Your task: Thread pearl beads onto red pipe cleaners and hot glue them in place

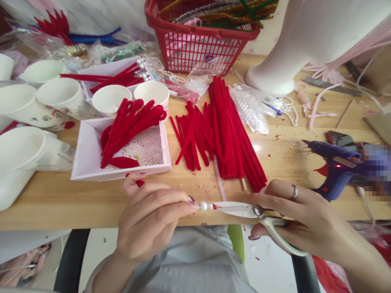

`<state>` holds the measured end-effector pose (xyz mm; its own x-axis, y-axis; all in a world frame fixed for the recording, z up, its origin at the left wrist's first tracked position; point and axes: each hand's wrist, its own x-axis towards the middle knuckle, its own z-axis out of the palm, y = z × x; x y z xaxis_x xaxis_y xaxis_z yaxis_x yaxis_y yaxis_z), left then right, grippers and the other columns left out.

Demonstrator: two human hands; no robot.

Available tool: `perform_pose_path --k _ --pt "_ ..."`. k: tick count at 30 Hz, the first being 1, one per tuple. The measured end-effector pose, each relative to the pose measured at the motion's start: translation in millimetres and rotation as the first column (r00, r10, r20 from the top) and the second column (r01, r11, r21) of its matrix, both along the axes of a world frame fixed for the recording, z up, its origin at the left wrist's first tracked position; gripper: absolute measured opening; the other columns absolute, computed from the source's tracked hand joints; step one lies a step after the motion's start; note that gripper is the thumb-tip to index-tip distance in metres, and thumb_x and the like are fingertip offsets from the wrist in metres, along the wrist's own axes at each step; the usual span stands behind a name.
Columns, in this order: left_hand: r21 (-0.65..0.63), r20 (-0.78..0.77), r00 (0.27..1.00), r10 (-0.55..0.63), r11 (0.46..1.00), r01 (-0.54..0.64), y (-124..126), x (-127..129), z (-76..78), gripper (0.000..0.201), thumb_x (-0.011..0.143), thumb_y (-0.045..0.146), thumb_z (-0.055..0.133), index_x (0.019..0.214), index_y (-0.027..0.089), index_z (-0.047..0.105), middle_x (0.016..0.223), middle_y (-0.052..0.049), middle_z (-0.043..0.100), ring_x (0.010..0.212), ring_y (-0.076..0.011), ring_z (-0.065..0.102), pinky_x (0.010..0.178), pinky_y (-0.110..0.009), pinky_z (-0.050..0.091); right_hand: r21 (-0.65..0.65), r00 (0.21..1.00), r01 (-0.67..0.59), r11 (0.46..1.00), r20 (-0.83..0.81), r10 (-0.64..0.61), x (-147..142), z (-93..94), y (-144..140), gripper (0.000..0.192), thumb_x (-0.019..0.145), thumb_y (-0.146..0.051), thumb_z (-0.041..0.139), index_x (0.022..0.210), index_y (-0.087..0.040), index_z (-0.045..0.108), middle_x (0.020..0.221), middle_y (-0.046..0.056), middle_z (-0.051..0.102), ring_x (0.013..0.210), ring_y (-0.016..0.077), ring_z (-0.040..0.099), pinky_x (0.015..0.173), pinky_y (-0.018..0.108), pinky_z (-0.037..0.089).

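Observation:
Between thumb and forefinger, my left hand (152, 219) pinches a small piece strung with white pearl beads (203, 206). A short red fuzzy tip (215, 206) shows at the beads' right end. White-handled scissors (236, 209) are in my right hand (296, 215), with their blade tips at that red tip. The blades look nearly closed. Past my hands lie bundles of red pipe cleaners (224, 134), some long and some cut short. Part of the beaded piece is hidden by my left fingers.
A white box (122, 176) holds small pearls and looped red pipe cleaners. Several paper cups (21, 148) stand at left. A red basket (201, 49) is at the back, near a white mannequin-like form (284, 44). A blue glue gun (332, 162) rests at right, its red light lit.

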<state>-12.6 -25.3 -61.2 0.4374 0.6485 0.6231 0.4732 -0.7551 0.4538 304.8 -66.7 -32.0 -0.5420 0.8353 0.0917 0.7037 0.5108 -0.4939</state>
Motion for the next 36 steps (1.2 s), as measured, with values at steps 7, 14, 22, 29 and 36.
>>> perform_pose_path --k 7,14,22,29,36 --pt "-0.009 -0.012 1.0 -0.005 1.0 0.005 0 -1 0.1 0.033 0.09 0.001 0.064 0.1 0.032 0.071 0.09 0.005 0.083 0.076 -0.0203 0.069 0.085 -0.047 0.038 -0.008 1.0 -0.016 1.0 0.004 0.016 0 5.7 1 0.045 0.091 -0.005 0.064 0.132 -0.025 0.062 0.083 0.001 0.061 0.063 0.0164 0.064 0.054 0.026 0.047" --pt "0.028 -0.031 0.998 -0.049 0.998 0.049 3 -2 -2.6 0.03 0.088 0.002 0.066 0.099 0.029 0.072 0.089 0.003 0.083 0.076 -0.0207 0.069 0.089 -0.047 0.037 0.003 1.0 -0.01 1.0 0.025 0.01 1 2.7 0 0.057 0.082 0.002 0.055 0.13 -0.027 0.062 0.083 0.002 0.063 0.063 0.017 0.065 0.053 0.026 0.048" --pt "-0.013 0.047 0.998 0.029 1.0 -0.028 -1 10 3.5 0.025 0.096 0.004 0.06 0.091 0.027 0.07 0.083 0.003 0.082 0.074 -0.0192 0.067 0.087 -0.046 0.035 0.032 1.0 -0.015 0.999 0.022 0.014 2 3.3 0 0.048 0.087 -0.002 0.058 0.13 -0.024 0.063 0.084 0.002 0.063 0.063 0.0155 0.065 0.053 0.025 0.046" --pt "-0.033 0.046 0.999 0.027 0.999 -0.025 -2 10 1.6 0.028 0.096 0.003 0.059 0.09 0.027 0.071 0.084 0.004 0.082 0.076 -0.0192 0.067 0.087 -0.046 0.036 0.035 0.999 -0.017 0.999 0.041 0.016 2 4.0 0 0.059 0.08 0.002 0.055 0.131 -0.026 0.062 0.084 0.001 0.061 0.063 0.0145 0.064 0.054 0.025 0.044" --pt "-0.034 0.047 0.998 0.031 0.999 -0.03 -2 11 1.9 0.027 0.097 0.005 0.059 0.089 0.028 0.071 0.084 0.004 0.082 0.076 -0.0183 0.068 0.088 -0.045 0.036 0.019 0.997 -0.013 1.0 0.074 0.012 4 2.7 -3 0.065 0.076 0.004 0.052 0.131 -0.029 0.061 0.085 0.0 0.063 0.063 0.0153 0.065 0.054 0.025 0.047"
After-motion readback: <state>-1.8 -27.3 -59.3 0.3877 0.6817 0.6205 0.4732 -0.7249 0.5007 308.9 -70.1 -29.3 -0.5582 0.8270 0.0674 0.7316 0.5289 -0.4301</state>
